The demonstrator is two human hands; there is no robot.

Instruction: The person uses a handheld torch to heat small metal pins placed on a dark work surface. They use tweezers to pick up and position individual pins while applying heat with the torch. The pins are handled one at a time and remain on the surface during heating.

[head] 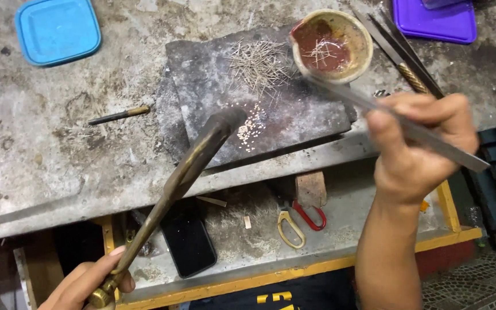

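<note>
My left hand (pixel 90 281) grips the brass base of a long metal torch (pixel 185 172) at the lower left. Its dark nozzle points at a small heap of pale beads (pixel 250 127) on a dark grey slab (pixel 294 109). My right hand (pixel 417 143) holds long steel tweezers (pixel 374 106), their tips reaching into a small tan bowl (pixel 364 46) with reddish liquid and a few thin wires. A pile of fine wire pieces (pixel 258 63) lies on the slab's far part.
A blue lid (pixel 57 30) lies at the far left and a purple lid (pixel 434 20) at the far right. A dark pencil-like tool (pixel 119 115) rests on the worn bench (pixel 41 155). On the lower shelf lie a black phone (pixel 189 241) and scissors (pixel 301 221).
</note>
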